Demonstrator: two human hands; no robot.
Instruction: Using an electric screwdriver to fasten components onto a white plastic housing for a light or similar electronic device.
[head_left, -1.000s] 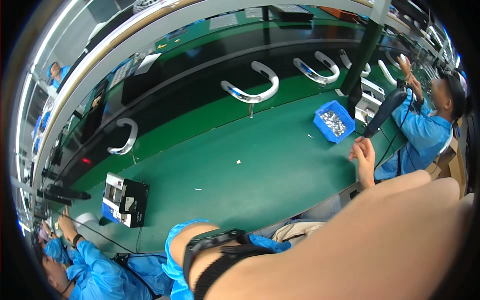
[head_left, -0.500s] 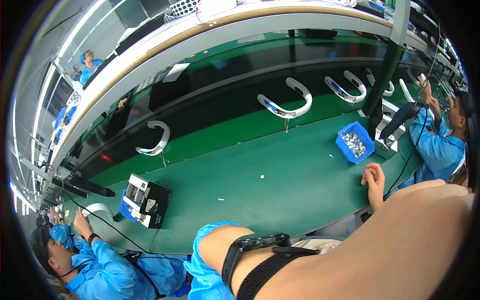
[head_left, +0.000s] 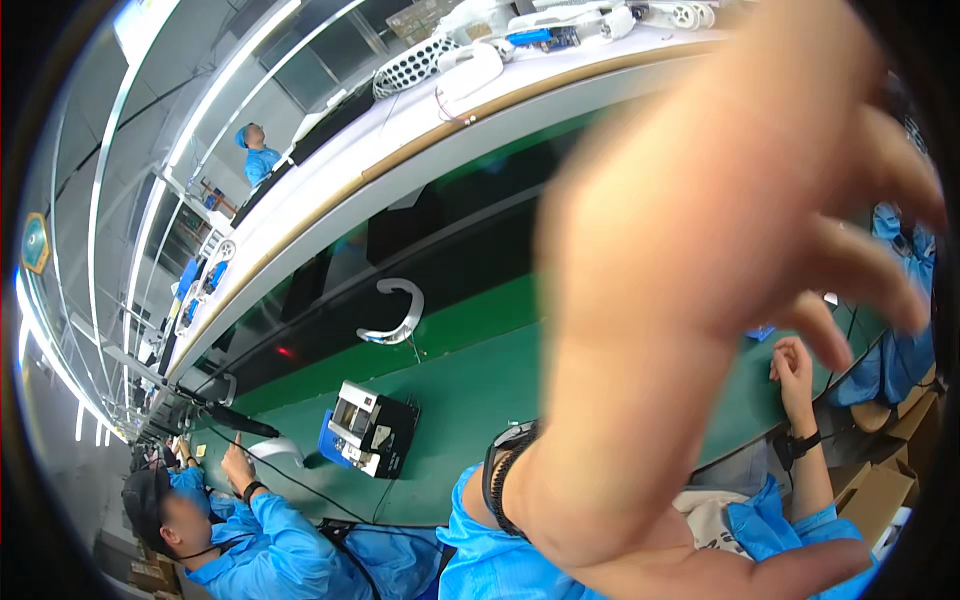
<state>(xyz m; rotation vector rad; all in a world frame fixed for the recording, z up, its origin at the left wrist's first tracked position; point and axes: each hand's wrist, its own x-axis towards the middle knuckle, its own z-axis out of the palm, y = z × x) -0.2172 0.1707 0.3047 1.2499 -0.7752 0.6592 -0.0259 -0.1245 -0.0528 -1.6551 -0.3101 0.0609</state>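
My left hand (head_left: 700, 230), blurred and very close, fills much of the right side of the head view, raised over the bench. Its fingers are apart and nothing shows in them. A dark watch (head_left: 495, 470) is on that wrist. Past it, my right hand (head_left: 792, 365) is at the front edge of the green bench (head_left: 470, 410), fingers curled in, holding nothing visible. A dark band circles its wrist. Near that hand a sliver of a blue bin (head_left: 762, 333) shows; the rest is hidden behind my left hand.
Left on the bench stands a black and white box-shaped device (head_left: 375, 430). Behind it a white curved part (head_left: 400, 312) lies on the sunken strip. A co-worker (head_left: 240, 530) sits at the left, by a hanging black tool (head_left: 240, 420); another's blue sleeve (head_left: 880, 365) shows right. Cardboard boxes (head_left: 880, 490) stand lower right.
My left hand has risen into view close up, covering the right part of the bench. The view has shifted, so the bench things sit farther right and lower. My right hand stays curled.
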